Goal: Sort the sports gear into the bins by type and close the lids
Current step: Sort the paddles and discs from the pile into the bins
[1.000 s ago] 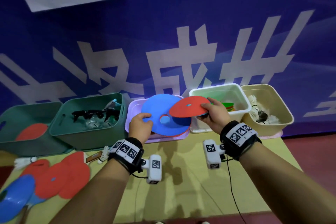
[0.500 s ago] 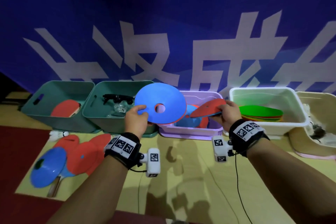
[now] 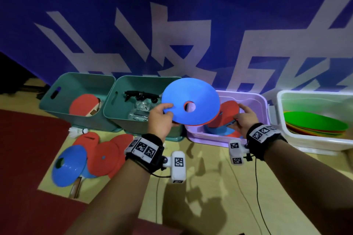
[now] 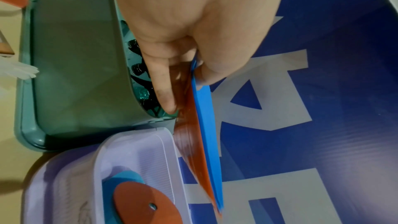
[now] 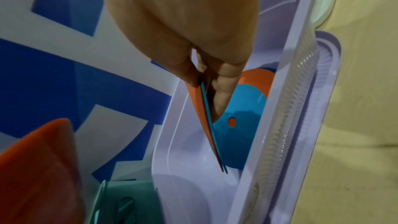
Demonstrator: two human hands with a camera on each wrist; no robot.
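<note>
My left hand (image 3: 168, 114) pinches the rim of a blue disc cone (image 3: 191, 99) with a red one stacked under it, held tilted above the left end of the purple bin (image 3: 257, 99). The left wrist view shows the blue disc (image 4: 204, 125) edge-on, thumb on top and fingers (image 4: 163, 91) below. My right hand (image 3: 240, 116) pinches a red disc (image 3: 227, 114) with a blue one beneath, low inside the purple bin. In the right wrist view that pair (image 5: 204, 111) hangs over a blue disc (image 5: 243, 125) lying in the bin.
Two teal bins stand to the left: one (image 3: 63, 91) holds a red paddle, the other (image 3: 118, 105) dark goggles. A white bin (image 3: 286, 105) on the right holds green discs. On the floor at left lie red discs (image 3: 107, 156), a blue cone (image 3: 68, 166) and a shuttlecock (image 3: 76, 131).
My right hand has lowered the red disc down into the purple bin. My left hand has raised and tilted the blue disc. My head has turned left, bringing the floor pile into view.
</note>
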